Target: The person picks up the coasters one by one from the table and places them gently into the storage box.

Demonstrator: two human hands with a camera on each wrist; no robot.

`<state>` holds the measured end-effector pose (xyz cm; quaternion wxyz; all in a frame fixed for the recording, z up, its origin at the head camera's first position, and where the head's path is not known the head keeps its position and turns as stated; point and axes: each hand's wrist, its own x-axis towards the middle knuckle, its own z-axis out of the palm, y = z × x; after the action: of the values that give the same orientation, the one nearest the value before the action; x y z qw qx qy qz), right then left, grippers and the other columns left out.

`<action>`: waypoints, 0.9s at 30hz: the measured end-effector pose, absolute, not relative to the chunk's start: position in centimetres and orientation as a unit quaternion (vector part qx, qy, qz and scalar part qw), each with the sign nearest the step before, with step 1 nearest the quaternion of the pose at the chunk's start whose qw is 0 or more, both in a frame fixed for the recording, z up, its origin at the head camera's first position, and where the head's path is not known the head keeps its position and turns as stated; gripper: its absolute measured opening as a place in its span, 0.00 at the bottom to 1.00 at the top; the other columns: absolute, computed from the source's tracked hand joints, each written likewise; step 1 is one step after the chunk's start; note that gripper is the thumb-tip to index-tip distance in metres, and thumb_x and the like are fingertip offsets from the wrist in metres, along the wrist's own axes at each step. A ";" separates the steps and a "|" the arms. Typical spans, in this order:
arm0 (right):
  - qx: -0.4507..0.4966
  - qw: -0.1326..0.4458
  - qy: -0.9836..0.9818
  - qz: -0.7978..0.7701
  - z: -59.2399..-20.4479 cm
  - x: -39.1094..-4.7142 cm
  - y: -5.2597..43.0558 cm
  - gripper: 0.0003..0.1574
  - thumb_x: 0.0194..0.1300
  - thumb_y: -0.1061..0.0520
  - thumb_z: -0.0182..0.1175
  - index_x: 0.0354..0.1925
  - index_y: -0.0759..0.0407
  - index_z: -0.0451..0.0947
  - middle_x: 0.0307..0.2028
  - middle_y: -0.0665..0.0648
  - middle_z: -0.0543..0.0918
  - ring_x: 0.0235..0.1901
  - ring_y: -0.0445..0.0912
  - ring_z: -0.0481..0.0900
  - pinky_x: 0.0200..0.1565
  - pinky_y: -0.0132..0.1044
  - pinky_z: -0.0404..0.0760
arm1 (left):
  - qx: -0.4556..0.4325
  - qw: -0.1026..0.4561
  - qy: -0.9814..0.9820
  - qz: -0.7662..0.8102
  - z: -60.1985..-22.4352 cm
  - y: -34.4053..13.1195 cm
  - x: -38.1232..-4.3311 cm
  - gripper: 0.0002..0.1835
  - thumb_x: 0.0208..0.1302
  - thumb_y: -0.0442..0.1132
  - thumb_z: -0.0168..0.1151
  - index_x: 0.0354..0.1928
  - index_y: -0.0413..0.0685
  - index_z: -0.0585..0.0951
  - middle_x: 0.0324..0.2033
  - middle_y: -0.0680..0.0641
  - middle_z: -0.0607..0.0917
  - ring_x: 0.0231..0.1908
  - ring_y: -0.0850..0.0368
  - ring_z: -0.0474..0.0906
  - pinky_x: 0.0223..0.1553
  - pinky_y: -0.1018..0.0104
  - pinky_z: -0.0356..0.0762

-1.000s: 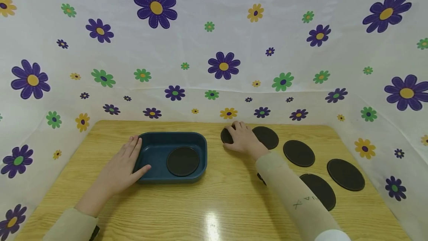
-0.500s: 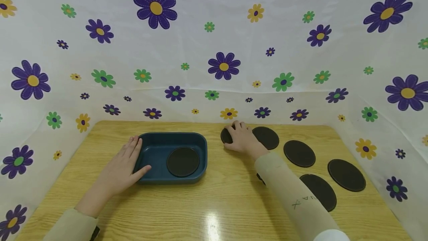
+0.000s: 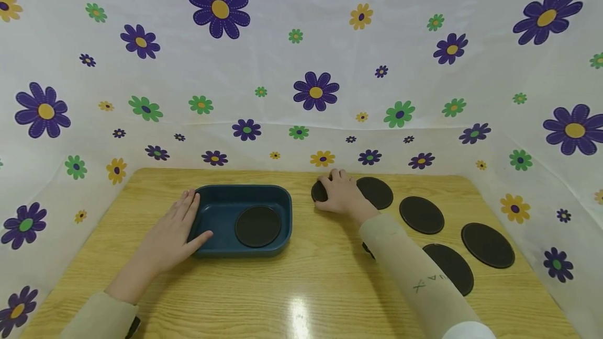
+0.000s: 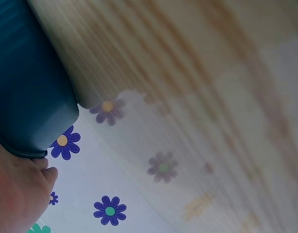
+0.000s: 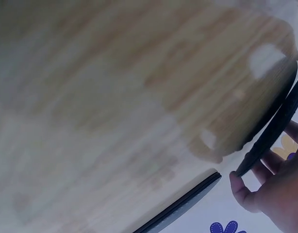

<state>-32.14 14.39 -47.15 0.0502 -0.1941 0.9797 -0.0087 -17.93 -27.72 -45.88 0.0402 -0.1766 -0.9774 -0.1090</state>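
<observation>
A dark blue rectangular tray [image 3: 212, 221] stands on the table, with one round black coaster [image 3: 258, 226] lying flat in its right half. My left hand [image 3: 171, 234] rests along the tray's left side, fingers straight against the rim and thumb reaching over the front left corner. In the left wrist view, fingertips [image 4: 49, 174] lie right at the rim. My right hand [image 3: 340, 192] grips another black coaster [image 3: 319, 191] at the back of the table. Thumb and fingers span its edges in the right wrist view, and the palm hides much of it from the head view.
Several more black coasters lie spread to the right: one close behind the right wrist [image 3: 375, 192], one farther right [image 3: 421, 215], one near the right edge [image 3: 487, 245], and one partly under the forearm [image 3: 451, 267]. A flowered cloth [image 3: 264, 67] encloses the wooden table [image 3: 264, 297].
</observation>
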 end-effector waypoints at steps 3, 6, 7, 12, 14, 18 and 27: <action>-0.194 0.048 0.980 -0.004 -47.2 -32.2 14.5 0.52 0.64 0.29 0.62 0.77 0.52 0.67 0.71 0.70 0.68 0.69 0.65 0.66 0.64 0.68 0.75 | -0.176 0.039 -0.978 -0.110 -45.9 -27.7 -18.0 0.54 0.75 0.65 0.57 0.83 0.30 0.50 0.83 0.30 0.52 0.84 0.33 0.46 0.82 0.37 0.54; -0.198 0.044 0.979 -0.003 -47.1 -32.3 14.6 0.53 0.63 0.28 0.62 0.78 0.52 0.67 0.71 0.70 0.67 0.70 0.65 0.65 0.64 0.69 0.74 | -0.175 0.039 -0.978 -0.110 -46.0 -27.8 -18.0 0.54 0.75 0.65 0.57 0.83 0.31 0.50 0.83 0.30 0.52 0.84 0.33 0.46 0.83 0.37 0.54; -0.200 0.042 0.979 -0.006 -47.0 -32.2 14.6 0.53 0.63 0.29 0.61 0.77 0.52 0.67 0.71 0.70 0.67 0.70 0.65 0.65 0.64 0.69 0.74 | -0.174 0.039 -0.978 -0.110 -46.0 -27.8 -18.0 0.55 0.75 0.65 0.57 0.83 0.31 0.50 0.83 0.30 0.52 0.84 0.33 0.46 0.83 0.38 0.54; -0.213 0.030 0.977 -0.013 -46.1 -31.8 14.4 0.52 0.63 0.29 0.62 0.77 0.52 0.67 0.70 0.69 0.68 0.69 0.64 0.66 0.63 0.67 0.74 | -0.173 0.035 -0.978 -0.109 -46.0 -27.8 -18.1 0.55 0.75 0.66 0.57 0.83 0.31 0.50 0.83 0.30 0.52 0.84 0.33 0.46 0.82 0.37 0.54; -0.218 0.025 0.976 -0.010 -45.6 -31.6 14.3 0.52 0.62 0.29 0.63 0.77 0.52 0.67 0.70 0.69 0.68 0.68 0.63 0.66 0.62 0.65 0.75 | -0.172 0.033 -0.978 -0.110 -46.0 -27.7 -18.1 0.55 0.75 0.66 0.57 0.83 0.31 0.49 0.84 0.30 0.51 0.84 0.33 0.45 0.82 0.37 0.54; -0.231 0.015 0.973 -0.007 -44.5 -31.2 13.8 0.52 0.62 0.30 0.63 0.77 0.51 0.67 0.70 0.68 0.69 0.68 0.63 0.66 0.60 0.64 0.75 | -0.171 0.030 -0.978 -0.114 -46.0 -27.7 -18.0 0.55 0.75 0.66 0.57 0.83 0.31 0.49 0.84 0.30 0.50 0.85 0.34 0.45 0.83 0.37 0.53; -0.269 -0.020 0.963 -0.003 -42.4 -30.5 12.6 0.51 0.62 0.31 0.63 0.77 0.48 0.67 0.69 0.66 0.70 0.70 0.62 0.66 0.59 0.61 0.75 | -0.172 0.032 -0.978 -0.114 -45.9 -27.7 -18.0 0.54 0.75 0.64 0.58 0.83 0.30 0.49 0.84 0.30 0.51 0.85 0.34 0.45 0.83 0.37 0.53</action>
<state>-30.46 12.63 -42.36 -0.0200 -0.2687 0.9630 -0.0025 -17.99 -27.67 -45.92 0.0321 -0.1715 -0.9780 -0.1143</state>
